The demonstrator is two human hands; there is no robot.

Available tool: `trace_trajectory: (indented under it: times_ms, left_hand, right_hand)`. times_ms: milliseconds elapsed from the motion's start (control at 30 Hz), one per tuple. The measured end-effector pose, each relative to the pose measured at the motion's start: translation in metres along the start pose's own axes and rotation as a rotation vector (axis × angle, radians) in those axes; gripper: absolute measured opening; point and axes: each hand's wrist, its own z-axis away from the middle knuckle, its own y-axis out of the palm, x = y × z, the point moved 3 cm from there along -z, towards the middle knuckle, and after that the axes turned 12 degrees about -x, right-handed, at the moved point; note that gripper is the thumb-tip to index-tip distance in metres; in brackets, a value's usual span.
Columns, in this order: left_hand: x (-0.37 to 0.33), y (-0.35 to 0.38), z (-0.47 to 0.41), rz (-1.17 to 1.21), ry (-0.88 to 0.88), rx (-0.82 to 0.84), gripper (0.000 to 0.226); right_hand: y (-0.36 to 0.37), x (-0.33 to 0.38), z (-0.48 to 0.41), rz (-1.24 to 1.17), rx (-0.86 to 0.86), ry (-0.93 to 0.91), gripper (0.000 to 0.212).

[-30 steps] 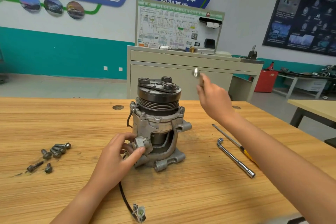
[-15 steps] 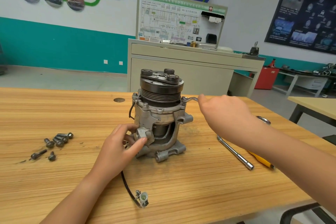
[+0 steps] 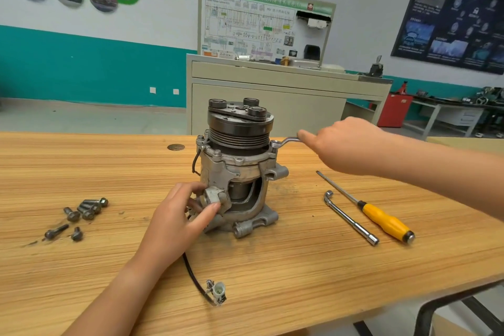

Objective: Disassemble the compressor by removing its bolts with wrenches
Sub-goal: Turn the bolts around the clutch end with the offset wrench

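Observation:
A grey metal compressor (image 3: 240, 166) with a black pulley on top stands upright in the middle of the wooden table (image 3: 272, 281). My left hand (image 3: 177, 215) grips a lug low on its front left side. My right hand (image 3: 343, 144) holds the handle of a silver ring wrench (image 3: 285, 142), whose ring end sits over a bolt on the compressor's upper right flange. Several loose bolts (image 3: 81, 213) lie on the table to the left.
An L-shaped socket wrench (image 3: 349, 218) and a yellow-handled screwdriver (image 3: 381, 218) lie right of the compressor. A black cable with a white plug (image 3: 218, 292) trails toward the front edge. A beige cabinet (image 3: 272, 101) stands behind the table.
My right hand came down from the air with the wrench and set its ring end on the upper right flange bolt. My left hand kept its grip on the compressor.

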Motion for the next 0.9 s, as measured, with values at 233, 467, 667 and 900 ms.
trace_trajectory:
  times_ms: [233,467,667,900]
  left_hand:
    - [-0.001,0.000,-0.002,-0.007,0.031,-0.001,0.028]
    - [-0.001,-0.001,-0.002,-0.002,0.046,-0.009,0.029]
    - [0.000,0.000,-0.002,-0.003,0.039,-0.008,0.029]
    - [-0.001,-0.001,-0.001,0.006,0.020,-0.006,0.028]
  right_hand:
    - [0.039,-0.004,-0.032,-0.181,-0.640,0.002,0.030]
    - [0.042,0.012,-0.049,-0.423,-0.822,0.140,0.022]
    - [0.012,-0.009,0.004,-0.645,-0.577,0.653,0.040]
    - [-0.020,0.018,0.024,-0.301,-0.084,0.348,0.034]
